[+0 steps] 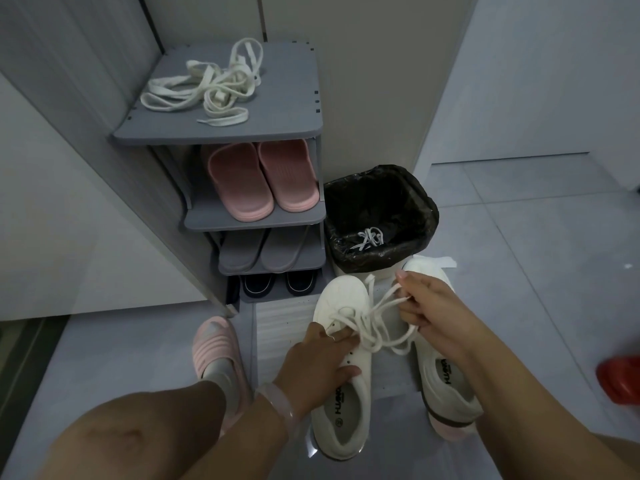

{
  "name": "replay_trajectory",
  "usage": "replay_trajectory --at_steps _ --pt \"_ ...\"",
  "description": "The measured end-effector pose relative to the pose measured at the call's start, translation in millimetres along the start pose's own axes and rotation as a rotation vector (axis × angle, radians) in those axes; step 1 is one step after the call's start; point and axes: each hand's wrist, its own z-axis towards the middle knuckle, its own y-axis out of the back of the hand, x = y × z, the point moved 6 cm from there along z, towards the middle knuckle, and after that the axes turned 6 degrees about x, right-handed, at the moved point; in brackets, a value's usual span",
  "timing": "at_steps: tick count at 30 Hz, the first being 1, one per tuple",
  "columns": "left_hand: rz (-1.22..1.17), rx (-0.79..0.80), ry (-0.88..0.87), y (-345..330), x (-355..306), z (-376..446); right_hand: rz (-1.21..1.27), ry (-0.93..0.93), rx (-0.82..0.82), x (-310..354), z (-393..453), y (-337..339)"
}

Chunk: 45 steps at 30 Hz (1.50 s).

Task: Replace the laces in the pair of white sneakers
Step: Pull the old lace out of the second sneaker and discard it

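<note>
On the grey tiled floor [519, 209] in front of a grey shoe rack [298, 131], two white sneakers lie side by side, toes pointing away from the viewer. The left sneaker [343, 386] is steadied by the left hand [320, 365], whose fingers curl over its eyelet area, with the thumb lying along the shoe's inner side; a pale bracelet [277, 401] sits on that wrist. A white lace [377, 327] runs loosely out of the upper eyelets in several loops, crossing the gap toward the right sneaker [440, 375], which is partly hidden by the forearm. The right hand [424, 301] pinches strands of this lace in closed fingers, raised above the toe end of the right sneaker. A tangle of cream-white replacement laces [211, 86] rests on the top shelf of the rack. Lower shelves hold pink slippers [259, 178], grey slippers [263, 251] and dark shoes [277, 284]. Just right of the rack stands a waste bin with a black liner [377, 216], containing a small bundle of white lace [370, 237]. A foot in a pink slide [216, 348] stands left of the sneakers. A red object [620, 379] is cut off at the right edge.
</note>
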Motion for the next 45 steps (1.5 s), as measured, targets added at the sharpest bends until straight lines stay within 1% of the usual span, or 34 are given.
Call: replay_trajectory --at_steps 2,3,4,5,6,7,8,11,12,14,15,17,18,19,21,22,23,25,28,31,33,35,36,38,41,43,45 --pt "0.002 -0.004 -0.002 -0.6 -0.2 -0.3 0.105 0.023 0.081 -0.2 -2.1 -5.9" --pt "0.004 -0.004 -0.001 -0.8 -0.6 0.5 0.214 0.052 0.153 6.0 -3.5 -9.0" --pt "0.001 -0.002 0.004 -1.2 -0.5 1.7 0.325 0.105 0.242 17.2 -5.0 -11.0" --pt "-0.006 -0.003 0.009 -1.1 -0.4 3.0 0.385 0.163 0.319 30.9 -7.1 -10.8" --pt "-0.013 -0.006 0.012 -0.7 -0.4 3.6 0.388 0.212 0.357 44.1 -10.0 -9.3" --pt "-0.017 -0.01 0.009 -0.3 -0.5 4.1 0.376 0.237 0.354 53.3 -12.5 -7.3" --pt "-0.022 -0.012 0.003 -0.3 -0.4 4.3 0.371 0.237 0.313 56.7 -12.8 -4.5" --pt "-0.036 -0.012 -0.008 -1.3 -1.1 2.1 0.41 0.182 0.064 41.4 -4.8 1.1" --pt "-0.028 -0.014 -0.011 -1.4 -1.6 1.0 0.387 0.165 -0.017 34.0 -2.2 0.8" --pt "-0.016 -0.02 -0.012 -0.6 -1.6 0.2 0.235 0.14 -0.131 25.4 0.6 -0.7" --pt "-0.021 -0.027 -0.011 -0.3 -0.6 0.9 0.097 0.135 -0.177 24.9 0.6 -0.6" --pt "-0.037 -0.092 -0.01 5.4 1.8 1.7 -0.262 0.135 -0.263 27.3 0.2 1.0" --pt "-0.055 -0.163 -0.004 11.2 3.2 1.6 -0.444 0.143 -0.299 28.6 1.0 1.9" --pt "-0.091 -0.257 0.011 18.5 5.3 1.1 -0.616 0.152 -0.31 28.6 2.7 1.5" --pt "-0.184 -0.448 0.068 33.3 12.9 0.1 -0.928 0.111 -0.254 18.9 8.9 -4.5" --pt "-0.221 -0.511 0.097 38.3 17.5 0.8 -1.041 0.087 -0.208 10.6 11.7 -7.5" --pt "-0.243 -0.536 0.119 40.3 21.3 2.4 -1.111 0.065 -0.166 1.6 13.6 -9.5" --pt "-0.251 -0.494 0.141 37.0 24.9 8.9 -1.178 0.03 -0.117 -11.8 13.6 -13.8" --pt "-0.267 -0.435 0.133 28.0 24.8 18.4 -1.205 0.03 -0.087 -20.8 10.1 -22.1" --pt "-0.252 -0.455 0.125 28.0 21.2 23.6 -1.324 0.013 -0.006 -31.3 6.2 -33.5" --pt "-0.192 -0.481 0.144 29.0 17.8 24.4 -1.4 -0.018 0.059 -41.8 3.6 -39.8" --pt "-0.103 -0.503 0.153 27.6 13.8 24.9 -1.421 -0.021 0.063 -46.7 0.7 -42.6" --pt "-0.098 -0.528 0.147 27.0 13.5 25.2 -1.427 -0.007 0.045 -46.2 -0.9 -43.5" --pt "-0.153 -0.597 0.142 29.6 17.0 24.2 -1.46 0.053 0.028 -44.1 -5.3 -49.4" --pt "-0.362 -0.7 0.22 36.8 31.6 19.2 -1.507 0.133 0.127 -47.5 -13.7 -67.9" --pt "-0.456 -0.715 0.273 38.9 38.1 16.7 -1.525 0.115 0.193 -52.7 -17.6 -74.1" --pt "-0.454 -0.715 0.255 39.4 37.9 16.8 -1.547 0.072 0.207 -56.0 -18.2 -72.7"
